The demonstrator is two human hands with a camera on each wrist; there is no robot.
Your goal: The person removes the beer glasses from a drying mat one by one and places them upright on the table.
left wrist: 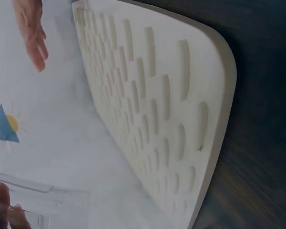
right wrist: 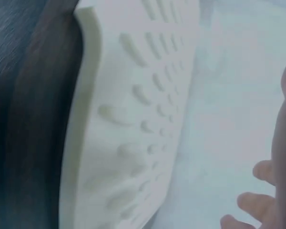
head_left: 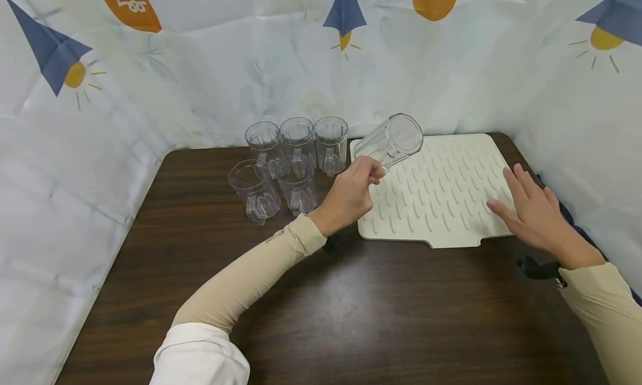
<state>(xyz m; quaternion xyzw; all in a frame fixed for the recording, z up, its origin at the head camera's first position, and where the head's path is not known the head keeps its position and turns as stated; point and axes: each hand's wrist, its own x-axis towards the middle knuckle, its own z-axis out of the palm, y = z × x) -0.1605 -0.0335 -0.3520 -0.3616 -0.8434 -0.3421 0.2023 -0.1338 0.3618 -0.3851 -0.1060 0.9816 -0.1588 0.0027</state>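
Note:
My left hand (head_left: 351, 191) grips a clear mug (head_left: 393, 137) by its handle and holds it tipped over, above the left back part of a cream ridged drying mat (head_left: 441, 190). In the left wrist view, the same mug (left wrist: 62, 202) shows at the lower left, with fingertips on its handle. My right hand (head_left: 536, 215) hovers by the mat's right edge, fingers spread and holding nothing. Its fingers (right wrist: 257, 207) appear at the right of the right wrist view, apart from the mat (right wrist: 128, 109).
Several clear handled mugs (head_left: 254, 190) stand upright in two rows left of the mat, handles towards me. All rest on a dark wooden table (head_left: 351, 312). A white patterned cloth (head_left: 210, 78) hangs behind and along both sides. Dark straps (head_left: 539, 268) show by the right wrist.

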